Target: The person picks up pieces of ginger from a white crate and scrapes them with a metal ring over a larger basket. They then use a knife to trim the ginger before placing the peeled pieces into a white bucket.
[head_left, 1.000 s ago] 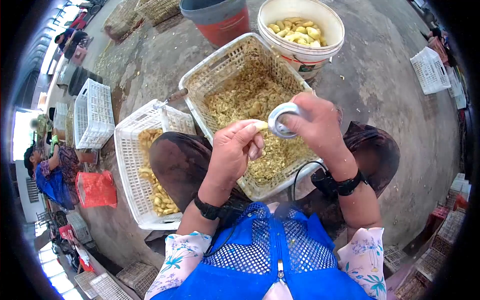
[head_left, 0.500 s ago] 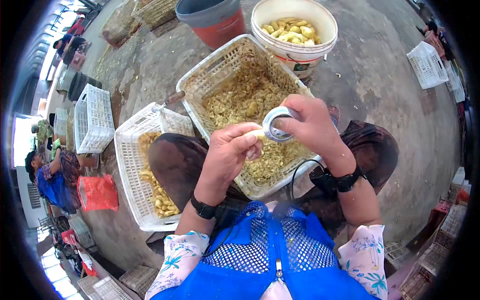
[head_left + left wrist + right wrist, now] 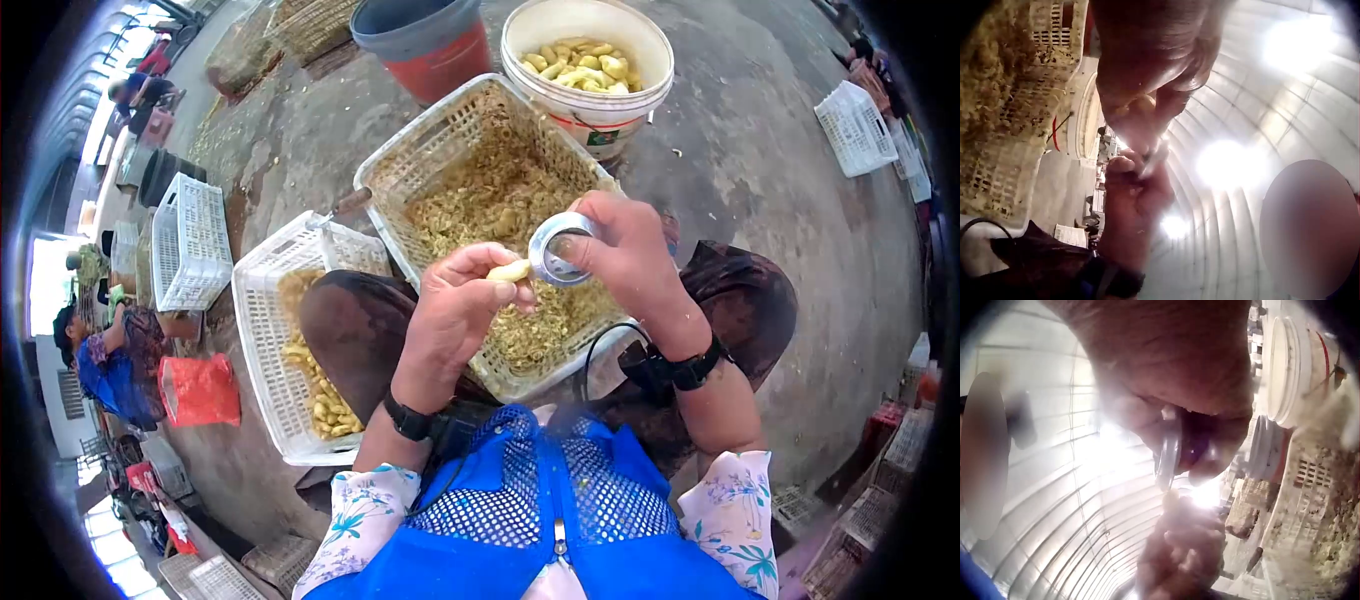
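Observation:
My left hand (image 3: pixel 450 315) pinches a small pale yellow root piece (image 3: pixel 508 270), ginger-like in look, between thumb and fingers. The thumb of my right hand (image 3: pixel 645 265) reaches into a silvery ring-shaped tool (image 3: pixel 541 250), whose rim the fingers grip. The tool's left edge meets the tip of the root piece. Both hands are above a white crate (image 3: pixel 425 135) with a layer of yellowish peelings (image 3: pixel 480 190) inside. In the right wrist view the ring tool (image 3: pixel 1169 453) appears edge-on above the left hand (image 3: pixel 1182 556). Fingers hide much of the piece in the left wrist view.
At the left, another crate (image 3: pixel 255 370) holds more yellow pieces (image 3: pixel 325 405). A wooden-handled tool (image 3: pixel 350 200) lies across its corner. Beyond the peelings crate stand a white bucket (image 3: pixel 610 112) of yellow pieces and a grey-red bucket (image 3: pixel 435 60). A red bag (image 3: pixel 200 390) and another person sit farther left.
The root piece shows more fully now, as the left fingers have loosened and shifted around it. The ring tool has moved slightly left and stays by the piece's tip.

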A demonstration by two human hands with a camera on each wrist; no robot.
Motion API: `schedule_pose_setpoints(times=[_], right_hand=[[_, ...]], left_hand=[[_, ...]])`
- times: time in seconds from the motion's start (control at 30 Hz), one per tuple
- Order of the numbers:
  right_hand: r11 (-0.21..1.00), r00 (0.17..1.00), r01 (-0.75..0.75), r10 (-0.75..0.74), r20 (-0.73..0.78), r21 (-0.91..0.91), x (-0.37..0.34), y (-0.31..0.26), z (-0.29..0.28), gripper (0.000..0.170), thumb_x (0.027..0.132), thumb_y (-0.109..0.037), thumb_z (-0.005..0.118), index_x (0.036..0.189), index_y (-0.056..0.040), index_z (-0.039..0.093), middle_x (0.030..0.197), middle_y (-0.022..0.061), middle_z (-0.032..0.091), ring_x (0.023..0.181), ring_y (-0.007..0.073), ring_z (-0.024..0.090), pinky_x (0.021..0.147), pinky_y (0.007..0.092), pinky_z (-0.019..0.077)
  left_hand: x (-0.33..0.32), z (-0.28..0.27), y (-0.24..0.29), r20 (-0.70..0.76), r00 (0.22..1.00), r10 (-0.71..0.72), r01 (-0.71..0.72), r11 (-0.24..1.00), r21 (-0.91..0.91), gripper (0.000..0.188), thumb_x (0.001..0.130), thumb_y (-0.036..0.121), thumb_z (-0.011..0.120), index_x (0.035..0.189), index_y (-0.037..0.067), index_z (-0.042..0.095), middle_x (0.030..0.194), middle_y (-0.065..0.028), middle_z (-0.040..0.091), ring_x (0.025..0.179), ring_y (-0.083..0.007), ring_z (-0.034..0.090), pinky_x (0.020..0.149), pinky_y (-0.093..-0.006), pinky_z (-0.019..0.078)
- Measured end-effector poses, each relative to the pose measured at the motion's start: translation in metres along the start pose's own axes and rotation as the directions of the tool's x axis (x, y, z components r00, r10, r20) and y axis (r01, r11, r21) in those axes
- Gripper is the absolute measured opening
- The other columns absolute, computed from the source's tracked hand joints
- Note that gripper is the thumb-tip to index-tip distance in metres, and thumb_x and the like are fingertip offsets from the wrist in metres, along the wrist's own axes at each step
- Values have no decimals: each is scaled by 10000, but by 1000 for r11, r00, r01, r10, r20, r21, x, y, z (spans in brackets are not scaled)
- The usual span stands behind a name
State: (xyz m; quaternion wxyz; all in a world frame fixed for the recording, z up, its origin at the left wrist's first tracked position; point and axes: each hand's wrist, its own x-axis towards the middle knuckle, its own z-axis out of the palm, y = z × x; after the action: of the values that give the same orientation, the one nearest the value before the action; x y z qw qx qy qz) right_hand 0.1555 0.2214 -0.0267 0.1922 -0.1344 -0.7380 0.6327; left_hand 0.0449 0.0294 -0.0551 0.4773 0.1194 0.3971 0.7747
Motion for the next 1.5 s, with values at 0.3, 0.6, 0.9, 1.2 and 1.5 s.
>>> schedule_pose_setpoints(times=[0.3, 0.6, 0.9, 1.2, 1.5], right_hand=[[964, 994, 24, -52, -98, -264, 3, 12, 6, 190, 818, -104, 757, 788, 2, 602, 654, 53, 525, 630, 120, 492, 561, 337, 400], [996, 997, 19, -25, -69, -91, 2, 2, 5, 157, 826, -80, 755, 799, -12, 615, 667, 10, 538, 635, 87, 471, 564, 295, 388], [904, 988, 25, -89, -129, -427, 16, 27, 0, 155, 791, -83, 732, 862, 16, 635, 779, 211, 626, 671, 334, 591, 634, 393, 466], [977, 970, -18, -34, -240, -214, -6, 9, -29, 141, 807, -54, 750, 822, 13, 627, 665, 43, 532, 625, 114, 465, 569, 318, 396], [998, 972, -27, 12, -234, -62, -24, 0, -48, 121, 838, -38, 763, 844, 8, 652, 707, -2, 573, 656, 63, 479, 578, 267, 408]], left_hand=[[0, -5, 2, 74, 995, -61, 68, 993, -98, 231, 855, 15, 690, 1079, -36, 666, 966, -142, 716, 725, -186, 660, 657, -329, 541], [-4, 3, 8, -44, 999, -21, 17, 997, -73, 250, 834, -7, 686, 1080, -21, 646, 951, -151, 715, 730, -196, 660, 681, -326, 541], [-4, 2, 10, 45, 998, -45, 48, 997, -58, 213, 881, 84, 682, 1066, -14, 642, 840, -106, 680, 624, -152, 579, 591, -301, 471], [28, -1, -17, -214, 959, -183, 192, 981, 22, 244, 989, 193, 612, 1105, -19, 647, 745, -71, 640, 547, -119, 503, 549, -302, 418], [184, 83, 35, 13, 1000, -26, 26, 999, 24, 327, 1028, 180, 530, 1233, -75, 515, 1047, -164, 663, 821, -209, 653, 709, -322, 514]])
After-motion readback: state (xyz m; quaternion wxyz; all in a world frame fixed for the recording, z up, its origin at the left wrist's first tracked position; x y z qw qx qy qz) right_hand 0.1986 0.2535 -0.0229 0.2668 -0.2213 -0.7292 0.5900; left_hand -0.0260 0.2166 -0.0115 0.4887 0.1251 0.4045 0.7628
